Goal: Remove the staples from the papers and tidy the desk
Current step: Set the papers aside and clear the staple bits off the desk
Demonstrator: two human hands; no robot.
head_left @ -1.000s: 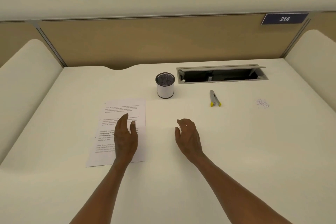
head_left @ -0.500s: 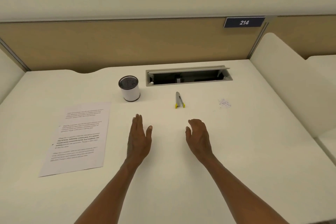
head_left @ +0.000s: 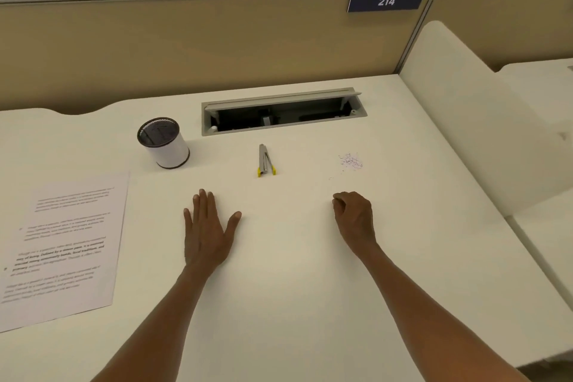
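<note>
Nearest to me, both forearms reach in over the white desk (head_left: pixel 279 304). The left hand (head_left: pixel 206 231) lies flat on the bare surface, fingers (head_left: pixel 203 201) straight and spread, holding nothing. A second ago that hand pressed on the sheet of printed paper (head_left: pixel 62 245); it has since come off, and the paper now lies well apart at the left edge, alone and apparently free of staples, though no staple could be made out at this size anyway. The right hand (head_left: pixel 355 220) rests on the desk with its fingers loosely curled under, empty as far as I can tell, and it has drifted rightward, nearer the small heap of pulled staples (head_left: pixel 350 161) beyond it.

Between the 2 hands and further back lies the staple remover (head_left: pixel 264 162), silver with yellow tips, untouched. Left of it stands the mesh pen cup (head_left: pixel 163 143), upright. Behind runs the open cable tray (head_left: pixel 280 112), and on the partition a plate reads 214 (head_left: pixel 386 0).

My guess is that the unstapling is finished and tidying comes next: gathering the loose staples with the right hand and putting away the remover.
</note>
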